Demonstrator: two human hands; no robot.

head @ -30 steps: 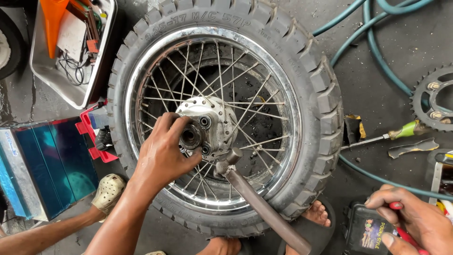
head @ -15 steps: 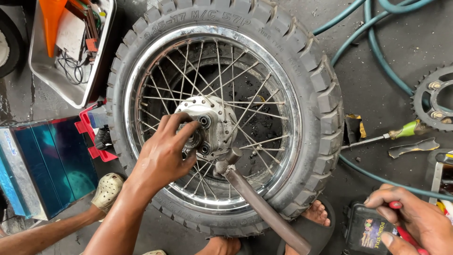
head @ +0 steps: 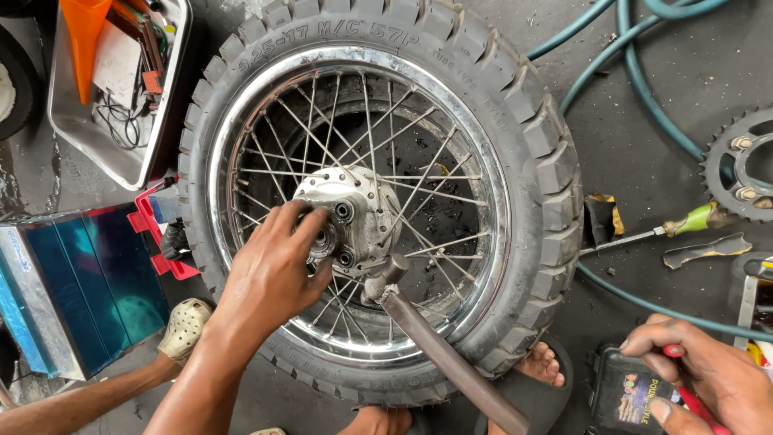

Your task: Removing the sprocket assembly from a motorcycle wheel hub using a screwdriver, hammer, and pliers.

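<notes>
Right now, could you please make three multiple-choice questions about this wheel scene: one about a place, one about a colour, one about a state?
1. Where does the left hand rest?
A. on the hub of the wheel
B. on the green hose
C. on the metal tray

2. What colour is the handle of the screwdriver on the floor?
A. black
B. green
C. white

3. How does the spoked wheel stand?
A. upright against a wall
B. hanging from a hook
C. lying flat on the floor

Answers:
1. A, the fingers are laid on the silver hub at the wheel's centre.
2. B, the handle beside the sprocket is green.
3. C, the whole rim and tyre face up at the camera, and bare feet touch the tyre's near edge.
</notes>
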